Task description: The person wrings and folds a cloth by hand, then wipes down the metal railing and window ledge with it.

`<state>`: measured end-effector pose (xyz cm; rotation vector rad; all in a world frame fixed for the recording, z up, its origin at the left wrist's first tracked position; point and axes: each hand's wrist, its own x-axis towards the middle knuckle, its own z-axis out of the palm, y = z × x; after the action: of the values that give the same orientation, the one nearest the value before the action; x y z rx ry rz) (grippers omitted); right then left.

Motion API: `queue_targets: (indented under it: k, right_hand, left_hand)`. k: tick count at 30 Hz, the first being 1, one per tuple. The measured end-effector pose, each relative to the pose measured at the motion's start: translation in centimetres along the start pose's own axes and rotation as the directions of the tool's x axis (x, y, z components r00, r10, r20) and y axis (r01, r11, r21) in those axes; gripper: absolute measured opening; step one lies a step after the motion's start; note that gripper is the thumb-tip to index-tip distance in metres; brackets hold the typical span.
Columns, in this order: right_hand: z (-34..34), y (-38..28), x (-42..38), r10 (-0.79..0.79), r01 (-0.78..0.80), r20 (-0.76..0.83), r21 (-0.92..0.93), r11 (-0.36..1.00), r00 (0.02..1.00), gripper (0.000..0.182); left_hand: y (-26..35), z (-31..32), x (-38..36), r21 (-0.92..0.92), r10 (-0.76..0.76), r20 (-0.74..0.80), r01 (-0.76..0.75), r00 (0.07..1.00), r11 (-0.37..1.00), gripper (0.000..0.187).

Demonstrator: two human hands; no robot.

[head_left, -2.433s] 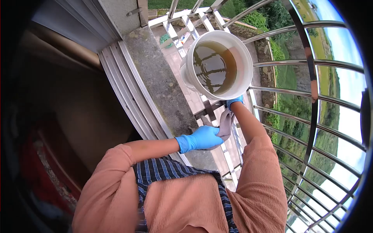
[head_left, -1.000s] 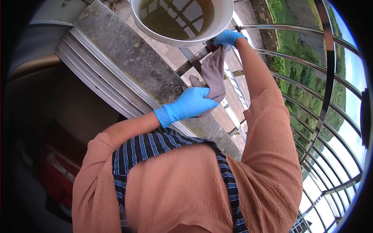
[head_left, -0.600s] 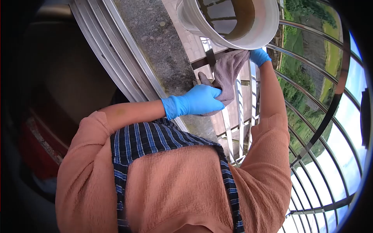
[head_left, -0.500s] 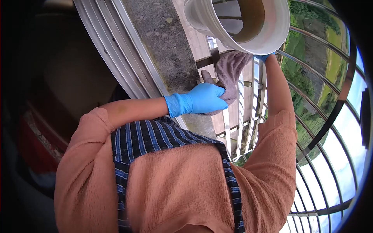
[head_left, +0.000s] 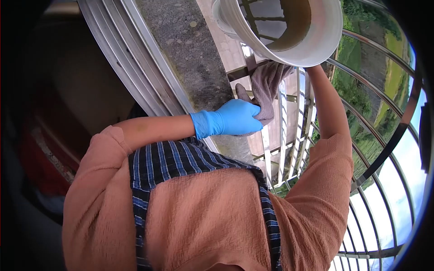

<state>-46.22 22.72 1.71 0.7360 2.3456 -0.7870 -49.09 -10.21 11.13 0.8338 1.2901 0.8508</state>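
Note:
My left hand [head_left: 234, 117], in a blue glove, is closed on one end of a greyish-purple cloth [head_left: 266, 88] beside the stone sill. The cloth stretches up from it to under the rim of a white bucket [head_left: 327, 43], which holds murky liquid. My right arm reaches up to the bucket's underside. Almost all of my right hand [head_left: 295, 67] is hidden behind the bucket, only a trace of blue glove showing near the cloth's upper end, so its fingers cannot be seen.
A grey stone sill [head_left: 181, 45] runs beside a metal window track [head_left: 131, 54]. Below the cloth lies a grid of metal bars [head_left: 282, 131]. Curved metal railings [head_left: 382, 95] close off the right side, with greenery and sky beyond. The left side is dark.
The bucket appears slightly further right and down. My right forearm has shifted right, and its gloved hand is now more hidden. The cloth is pulled straighter near my left hand.

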Motion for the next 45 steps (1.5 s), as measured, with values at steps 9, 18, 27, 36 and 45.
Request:
queue_targets:
  k: [9, 18, 27, 36, 45]
  right_hand:
    - [4.9, -4.2, -8.0, 0.267, -0.201, -0.144, 0.361, 0.911, 0.953, 0.046]
    - [10.4, 6.6, -15.8, 0.385, 0.076, 0.049, 0.95, -0.304, 0.922, 0.035]
    - [12.7, 7.4, -16.5, 0.325, 0.195, -0.089, 0.93, -0.311, 0.942, 0.043]
    - [12.5, 6.2, -6.2, 0.247, 0.131, -0.06, 0.95, -0.282, 0.967, 0.038]
    - [8.3, 3.4, -8.7, -0.007, -0.315, 0.319, 0.933, -0.172, 0.948, 0.03]
  left_hand:
    - [1.5, 1.5, -1.3, 0.055, 0.12, 0.064, -0.124, 0.991, 0.991, 0.036]
    - [0.9, 3.0, -2.0, -0.121, 0.18, 0.037, -0.174, 0.983, 0.977, 0.034]
    - [4.0, 3.3, -2.3, 0.013, 0.099, 0.248, -0.106, 0.964, 0.994, 0.035]
    - [4.6, 3.3, -0.6, 0.016, -0.033, 0.22, 0.031, 0.975, 0.999, 0.031]
    - [2.5, 3.7, 1.5, -0.185, 0.013, 0.147, 0.014, 0.989, 0.983, 0.03]
